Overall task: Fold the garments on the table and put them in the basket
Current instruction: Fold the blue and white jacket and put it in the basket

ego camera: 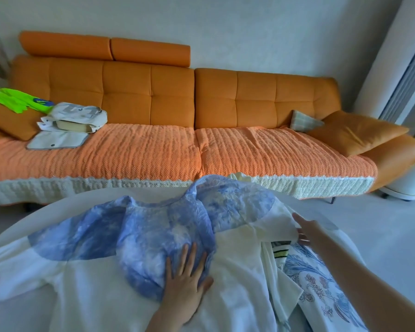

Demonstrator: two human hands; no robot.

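1. Centrally, a blue-and-white tie-dye garment (168, 236) is lying spread across the round white counter (86, 200), its blue upper part rumpled and its white lower part draping toward the near edge
2. The left hand (186, 281) is pressing flat on this garment where the blue is meeting the white; its fingers (185, 257) are lying straight and slightly apart on top of the cloth, gripping nothing
3. The right hand (307, 230) is reaching to the garment's right side, where its fingers (302, 237) and thumb are pinching the edge of a white fold, so the cloth is sitting between them
4. Just below that hand a bit of striped cloth (279, 252) is peeking out from under the white fabric, and a floral garment (321, 283) with blue and reddish print is lying at the counter's right, touching the tie-dye piece
5. Behind the counter an orange sofa (149, 144) is standing against the wall, carrying a neon green garment (12, 99) and a pale bag (79, 116) at its left end and orange cushions (355, 133) at its right end
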